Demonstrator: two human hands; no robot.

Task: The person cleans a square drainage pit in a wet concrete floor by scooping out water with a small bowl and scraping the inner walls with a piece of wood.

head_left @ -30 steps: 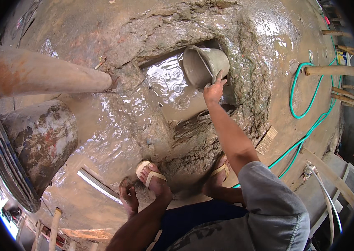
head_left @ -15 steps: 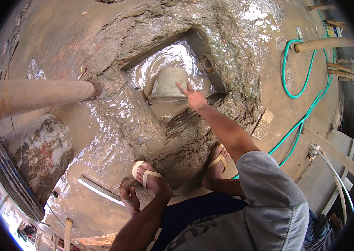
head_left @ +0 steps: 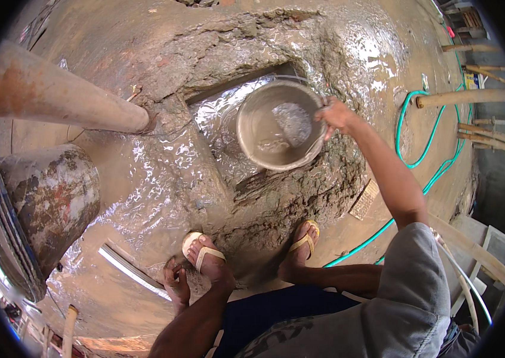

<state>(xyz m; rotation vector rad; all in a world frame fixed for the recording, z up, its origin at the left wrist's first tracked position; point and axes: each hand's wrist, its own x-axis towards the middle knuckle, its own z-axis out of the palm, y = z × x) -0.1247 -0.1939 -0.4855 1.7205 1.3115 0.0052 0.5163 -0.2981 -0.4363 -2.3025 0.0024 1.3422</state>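
My right hand (head_left: 334, 117) is closed on the right rim of a round, mud-grey bucket (head_left: 252, 134), with the fingers over its edge. Its mouth faces up, tilted a little, and some muddy water (head_left: 293, 122) shows inside. The bucket sits over a square pit (head_left: 222, 83) cut in the ground, with murky water (head_left: 210, 116) in it. Whether its base touches the water is hidden. Low beside my left foot, my left hand (head_left: 176, 279) hangs with its fingers curled and nothing visible in them.
Wet mud and broken ground surround the pit. A thick pole (head_left: 85, 98) and a stained drum (head_left: 55, 197) stand at left. A metal strip (head_left: 133, 271) lies near my left foot. At right are a green hose (head_left: 400, 128), a textured slab (head_left: 364, 200) and wooden poles (head_left: 467, 97).
The bucket, tipped over in the pit water before, is now raised mouth up, with water inside. My right hand has moved right, from pointing over the bucket to gripping its rim.
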